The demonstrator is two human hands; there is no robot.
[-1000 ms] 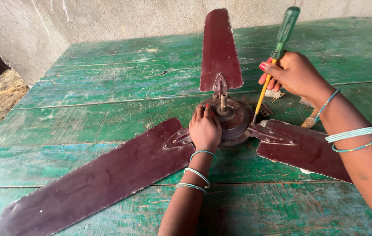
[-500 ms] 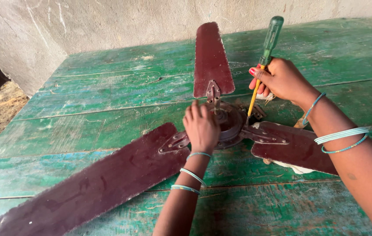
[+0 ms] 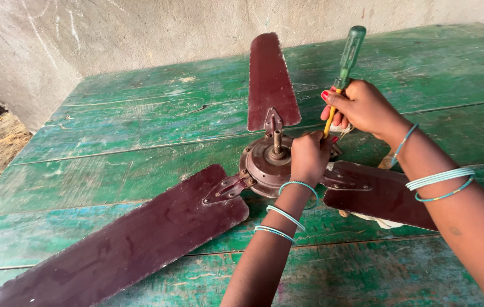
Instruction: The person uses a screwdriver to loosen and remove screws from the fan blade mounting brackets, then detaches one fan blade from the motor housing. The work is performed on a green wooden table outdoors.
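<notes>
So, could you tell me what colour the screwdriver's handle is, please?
The screwdriver handle is translucent green, seen best in the head view.

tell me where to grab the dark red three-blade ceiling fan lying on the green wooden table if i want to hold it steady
Probably at the round metal motor hub, pressing down from above on its near side, as the left hand does. The hub is thick, central and lies flat on the green wooden table; the thin blades would likely flex or swing. This also stays apart from the right hand with the green-handled screwdriver.
</notes>
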